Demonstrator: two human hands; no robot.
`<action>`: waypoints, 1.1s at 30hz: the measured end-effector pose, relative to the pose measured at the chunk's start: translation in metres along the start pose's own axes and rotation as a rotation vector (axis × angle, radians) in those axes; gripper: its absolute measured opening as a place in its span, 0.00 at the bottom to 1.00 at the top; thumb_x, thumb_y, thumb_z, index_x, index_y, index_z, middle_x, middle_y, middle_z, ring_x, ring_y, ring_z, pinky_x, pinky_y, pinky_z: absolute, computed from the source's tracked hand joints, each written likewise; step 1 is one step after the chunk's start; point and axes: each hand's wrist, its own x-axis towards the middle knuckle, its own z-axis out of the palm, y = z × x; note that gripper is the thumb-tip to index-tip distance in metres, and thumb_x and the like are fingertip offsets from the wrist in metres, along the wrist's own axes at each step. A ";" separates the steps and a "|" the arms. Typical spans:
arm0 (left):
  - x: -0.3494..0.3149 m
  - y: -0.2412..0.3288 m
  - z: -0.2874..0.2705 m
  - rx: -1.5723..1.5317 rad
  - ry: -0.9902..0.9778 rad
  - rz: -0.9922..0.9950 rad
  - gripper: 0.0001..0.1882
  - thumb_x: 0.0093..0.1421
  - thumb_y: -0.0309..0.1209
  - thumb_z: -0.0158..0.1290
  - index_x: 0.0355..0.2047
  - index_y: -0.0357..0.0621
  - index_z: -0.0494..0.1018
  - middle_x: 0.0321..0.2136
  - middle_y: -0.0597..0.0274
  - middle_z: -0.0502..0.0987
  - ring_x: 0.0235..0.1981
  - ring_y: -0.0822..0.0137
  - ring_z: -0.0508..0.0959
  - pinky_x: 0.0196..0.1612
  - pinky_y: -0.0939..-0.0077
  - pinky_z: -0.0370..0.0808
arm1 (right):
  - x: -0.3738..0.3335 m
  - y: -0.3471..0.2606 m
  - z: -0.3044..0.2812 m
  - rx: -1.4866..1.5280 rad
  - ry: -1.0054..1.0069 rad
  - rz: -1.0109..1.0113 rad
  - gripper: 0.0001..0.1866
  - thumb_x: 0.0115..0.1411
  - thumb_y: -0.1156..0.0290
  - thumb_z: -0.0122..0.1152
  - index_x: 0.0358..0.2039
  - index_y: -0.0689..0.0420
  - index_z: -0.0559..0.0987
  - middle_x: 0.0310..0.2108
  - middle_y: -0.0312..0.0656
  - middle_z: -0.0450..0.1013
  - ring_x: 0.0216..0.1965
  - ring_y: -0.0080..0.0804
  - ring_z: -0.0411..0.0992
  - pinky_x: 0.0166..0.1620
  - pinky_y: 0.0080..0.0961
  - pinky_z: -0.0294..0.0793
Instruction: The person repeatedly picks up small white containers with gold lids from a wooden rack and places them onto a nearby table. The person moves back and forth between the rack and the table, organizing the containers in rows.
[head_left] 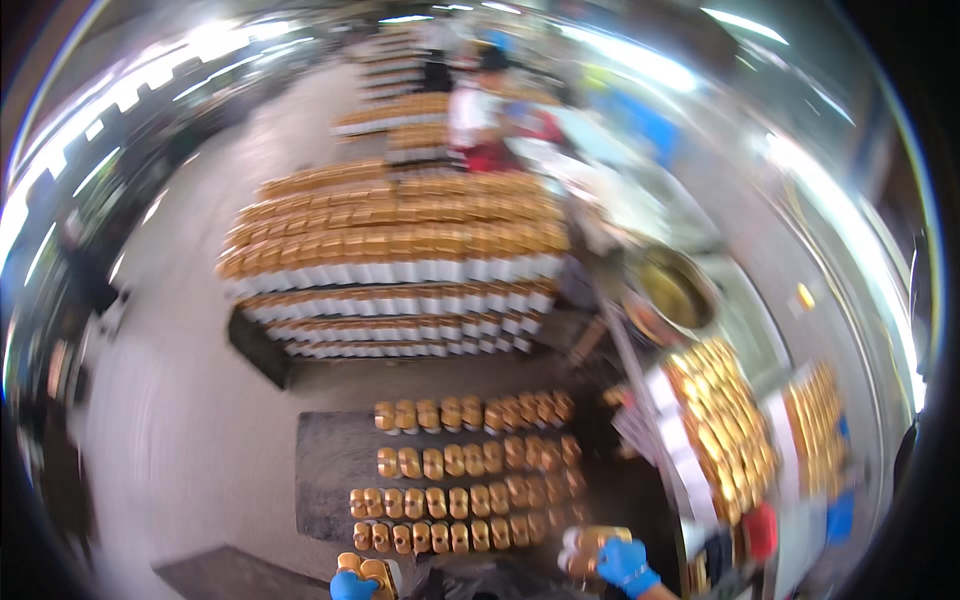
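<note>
At the lower edge, my left hand (352,588) in a blue glove is closed on a couple of gold-topped pieces with pale sides (378,572). Farther right, my right hand (625,565), also blue-gloved, grips similar gold-and-white pieces (582,550). Their exact kind I cannot make out. Ahead of both hands, several rows of two-lobed gold-topped pieces (432,500) stand on a dark board (325,480) low near the floor. Motion blur softens the right end of these rows.
Beyond the board rises a tiered stack of gold-and-white pieces (400,240). On the right, a bench (745,290) carries a round metal pot (675,290) and more gold pieces (725,430). A red object (761,530) is nearby. Another person (475,115) is farther back.
</note>
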 end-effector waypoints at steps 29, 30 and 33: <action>-0.001 0.288 0.101 0.280 -0.383 1.054 0.22 0.57 0.49 0.44 0.21 0.42 0.71 0.20 0.56 0.73 0.20 0.59 0.73 0.27 0.56 0.72 | -0.337 0.176 -0.119 0.246 0.516 1.046 0.09 0.33 0.61 0.63 0.16 0.51 0.80 0.18 0.45 0.72 0.22 0.44 0.72 0.28 0.33 0.72; -0.006 0.298 0.099 0.283 -0.393 1.056 0.22 0.57 0.49 0.44 0.22 0.42 0.71 0.20 0.56 0.73 0.21 0.59 0.73 0.27 0.56 0.72 | -0.345 0.192 -0.124 0.218 0.513 1.067 0.09 0.33 0.62 0.63 0.16 0.51 0.80 0.18 0.46 0.72 0.22 0.44 0.72 0.28 0.34 0.73; -0.028 0.326 0.097 0.284 -0.400 1.069 0.22 0.56 0.50 0.45 0.23 0.43 0.72 0.21 0.56 0.73 0.22 0.59 0.73 0.28 0.55 0.72 | -0.372 0.255 -0.130 0.115 0.537 1.110 0.08 0.33 0.64 0.63 0.16 0.53 0.80 0.18 0.45 0.73 0.21 0.42 0.72 0.28 0.31 0.73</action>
